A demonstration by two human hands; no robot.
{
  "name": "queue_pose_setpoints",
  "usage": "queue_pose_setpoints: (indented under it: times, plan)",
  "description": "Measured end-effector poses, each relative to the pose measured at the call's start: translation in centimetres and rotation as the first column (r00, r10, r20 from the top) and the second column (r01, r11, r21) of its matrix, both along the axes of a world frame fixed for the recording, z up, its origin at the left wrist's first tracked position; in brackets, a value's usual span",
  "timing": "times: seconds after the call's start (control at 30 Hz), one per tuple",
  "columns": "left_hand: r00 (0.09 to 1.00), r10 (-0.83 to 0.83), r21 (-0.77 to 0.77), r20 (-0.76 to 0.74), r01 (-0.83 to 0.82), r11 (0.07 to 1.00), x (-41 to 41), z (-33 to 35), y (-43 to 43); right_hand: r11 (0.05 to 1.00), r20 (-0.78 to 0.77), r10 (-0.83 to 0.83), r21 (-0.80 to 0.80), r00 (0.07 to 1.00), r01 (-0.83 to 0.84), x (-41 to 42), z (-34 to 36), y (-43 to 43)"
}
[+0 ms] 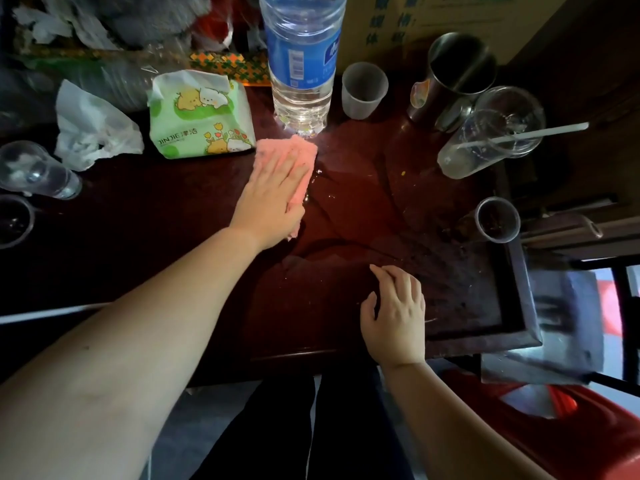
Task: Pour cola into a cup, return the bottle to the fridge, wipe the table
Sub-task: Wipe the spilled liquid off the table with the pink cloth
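Wiping stage now. My left hand [273, 195] is pressed flat, fingers spread, on the pink cloth [294, 157] toward the far edge of the bench [156, 220], so it's pinning the cloth rather than gripping it. My right hand [394, 317] is empty, fingers loosely curled with the tips resting on the wood near the near edge. The hands are well apart.

There's a wet sheen [346, 202] across the middle, just right of the cloth, so I'd say that's what's left to mop. No cola bottle in sight; I can't tell which cup got the pour. The little dark-looking cup [497, 220] by the right edge may be it.

What worries me: the cloth is touching the base of the big water bottle [301, 64], and the tissue pack [201, 116] sits right beside it. Push any further back and I'll probably nudge the bottle over or soak the tissues. Sweep right too hard and the tall plastic cup with the straw [491, 147] looks tippy.
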State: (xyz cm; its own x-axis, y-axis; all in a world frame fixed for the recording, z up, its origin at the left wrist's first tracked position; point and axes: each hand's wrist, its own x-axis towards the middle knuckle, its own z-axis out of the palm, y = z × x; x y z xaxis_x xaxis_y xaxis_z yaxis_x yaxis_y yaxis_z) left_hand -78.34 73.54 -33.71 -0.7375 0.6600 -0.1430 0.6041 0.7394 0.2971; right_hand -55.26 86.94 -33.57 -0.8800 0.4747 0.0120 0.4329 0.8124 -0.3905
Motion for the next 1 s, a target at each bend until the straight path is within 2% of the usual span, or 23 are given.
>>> queue_pose_setpoints:
  times: [0.17, 0.23, 0.3, 0.4, 0.5, 0.67, 0.87, 1.0]
  plan:
    - [0.998, -0.046, 0.005, -0.032, 0.046, 0.999, 0.2, -0.1, -0.6, 1.0, 0.009, 0.002, 0.001, 1.0, -0.002, 0.0, 0.0, 0.0]
    - [0.998, -0.004, 0.009, -0.062, 0.004, 1.0, 1.4, 0.1, -1.3, 1.0, 0.004, 0.005, -0.002, 1.0, -0.005, 0.0, 0.2, -0.2]
    - [0.985, 0.162, 0.046, -0.064, -0.159, 0.986, 3.7, 0.2, -2.8, 1.0, 0.001, 0.013, 0.0, 1.0, -0.013, -0.1, 0.3, -0.1]
    - [0.908, 0.415, 0.065, -0.064, -0.411, 0.909, 7.5, 0.1, -6.2, 1.0, 0.002, 0.016, -0.012, 1.0, -0.016, 0.0, 0.2, -0.1]
    - [0.855, 0.512, -0.024, -0.085, -0.515, 0.857, 9.6, 0.0, -8.3, 1.0, -0.013, 0.022, -0.005, 1.0, -0.022, 0.2, 0.2, -0.1]
    - [0.871, 0.481, -0.056, -0.095, -0.487, 0.871, 10.8, -0.4, -8.5, 0.999, -0.036, 0.034, 0.001, 0.999, -0.034, 0.3, 0.2, -0.2]
    - [0.868, 0.49, -0.02, -0.075, -0.493, 0.87, 10.5, -1.1, -8.8, 0.998, -0.091, 0.055, 0.006, 0.994, -0.055, 0.4, -0.2, -0.2]
    - [0.86, 0.507, 0.015, -0.05, -0.507, 0.862, 10.2, -1.1, -8.8, 0.975, -0.25, 0.222, 0.029, 0.942, -0.222, -1.7, 1.2, -0.1]
